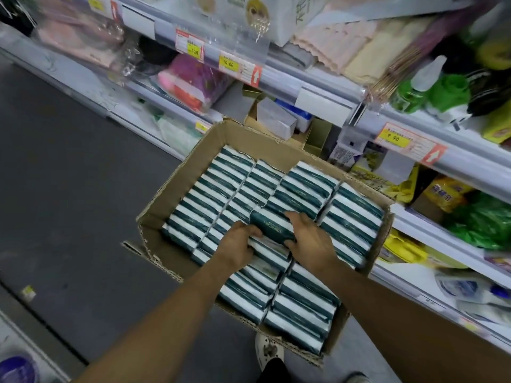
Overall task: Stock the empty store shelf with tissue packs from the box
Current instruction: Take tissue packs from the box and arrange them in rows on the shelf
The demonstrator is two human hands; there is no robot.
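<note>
Green tissue pack gripped btwn both hands' fingers.

Tissue packs are sitting in rows in the box, shelves standing behind it.

dark grey floor runs beside white store shelving crowded with goods and yellow price tags.

We are in a shop aisle: tiered shelves run across the top and right of the frame, their edges carrying yellow price tags with red arrows, and packaged goods crowd them above a grey floor.
</note>
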